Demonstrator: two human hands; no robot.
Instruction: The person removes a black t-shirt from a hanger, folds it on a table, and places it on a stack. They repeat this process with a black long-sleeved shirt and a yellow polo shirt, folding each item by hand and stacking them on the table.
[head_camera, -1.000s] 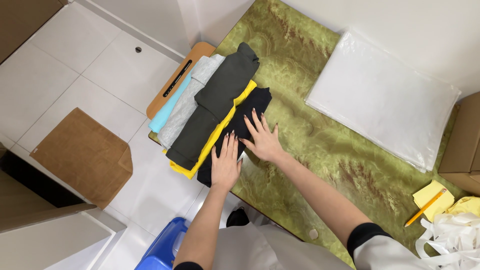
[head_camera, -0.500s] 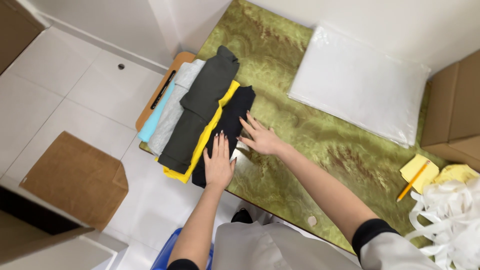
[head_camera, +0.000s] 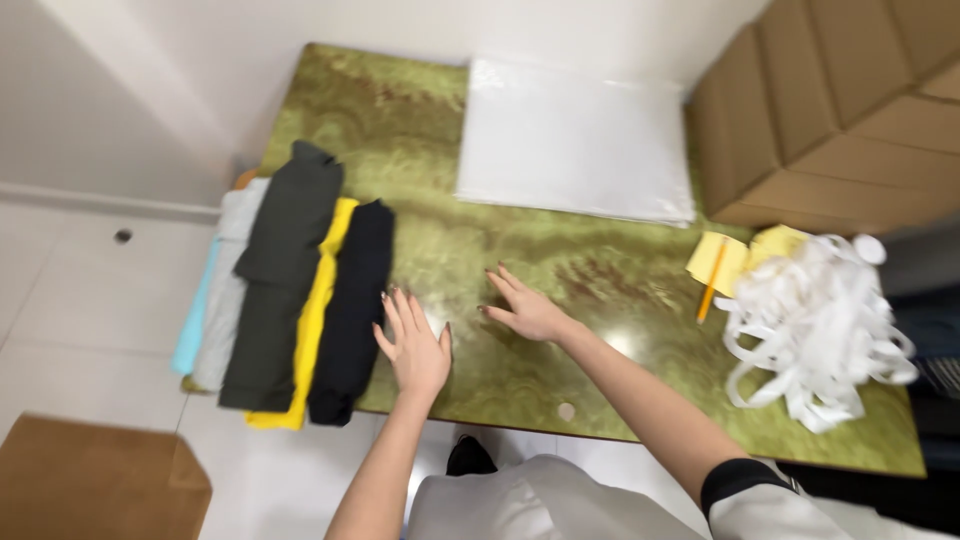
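Head view, inspector: what lies at the left end of the bench (head_camera: 600, 260)?

Inspector: A row of folded garments, overlapped so each colour shows: pale blue and grey at the edge, then a dark grey garment (head_camera: 285, 270), a yellow garment (head_camera: 318, 310), and a black garment (head_camera: 355, 300) nearest the hands. They overhang the near edge of the green marbled top.

And the hands?

Left hand (head_camera: 413, 350) lies flat, fingers spread, released, just beside the black garment and holding nothing. Right hand (head_camera: 527, 312) is likewise open, palm down on bare bench, well apart from the stack. My judgement: both rest there for support, not for grip.

Packages further right?

A flat, white, rectangular plastic bag (head_camera: 570, 140) lies at the far side. Brown cardboard boxes (head_camera: 840, 110) stand at the right corner. Near them lie yellow paper slips (head_camera: 730, 255) with an orange pencil (head_camera: 711, 280) across them, then a heap of white strips (head_camera: 820, 330).
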